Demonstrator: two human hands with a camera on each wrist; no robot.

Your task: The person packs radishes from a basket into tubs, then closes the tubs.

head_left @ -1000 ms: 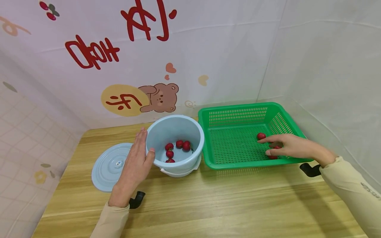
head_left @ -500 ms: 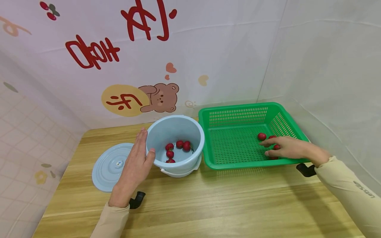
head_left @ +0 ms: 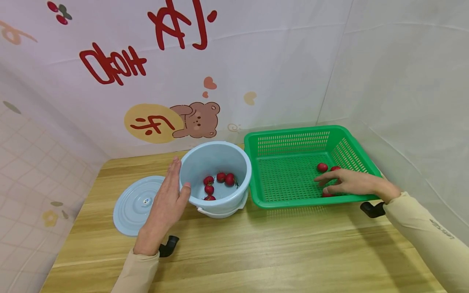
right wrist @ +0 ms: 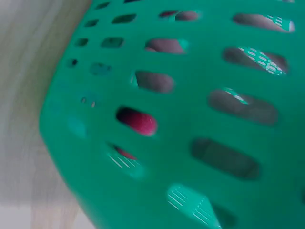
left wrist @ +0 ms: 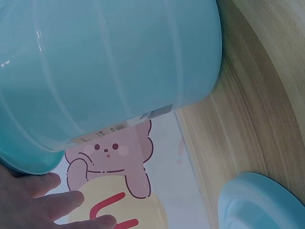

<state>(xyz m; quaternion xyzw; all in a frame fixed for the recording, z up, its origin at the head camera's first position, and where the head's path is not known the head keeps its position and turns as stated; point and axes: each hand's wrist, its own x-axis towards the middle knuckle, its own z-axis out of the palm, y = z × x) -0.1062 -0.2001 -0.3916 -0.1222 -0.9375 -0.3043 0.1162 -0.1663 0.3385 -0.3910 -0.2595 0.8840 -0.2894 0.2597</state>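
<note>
My left hand (head_left: 165, 203) rests with straight fingers against the left side of a light blue bucket (head_left: 216, 150), thumb near the rim. Several small round red fruits (head_left: 229, 179), some with thin stems, lie at the bottom of the bucket. My right hand (head_left: 351, 182) reaches over the near right rim of a green slotted basket (head_left: 293, 202), fingers loosely bent. Just under its thumb a red fruit (head_left: 327, 195) shows partly. Two more fruits, one a whole red fruit (head_left: 322, 167), lie beyond the fingers. In the right wrist view the basket wall hides most of the hand.
The blue lid (head_left: 133, 207) lies flat on the wooden table (head_left: 234, 252), left of the bucket and partly behind my left hand. The bucket's white handle (head_left: 221, 212) hangs down in front. A printed cloth wall (head_left: 286, 61) stands behind, close to the basket.
My right hand has shifted left inside the basket, and the fruit by its thumb shows further left. Another fruit behind the hand has come into view. My left hand stays still.
</note>
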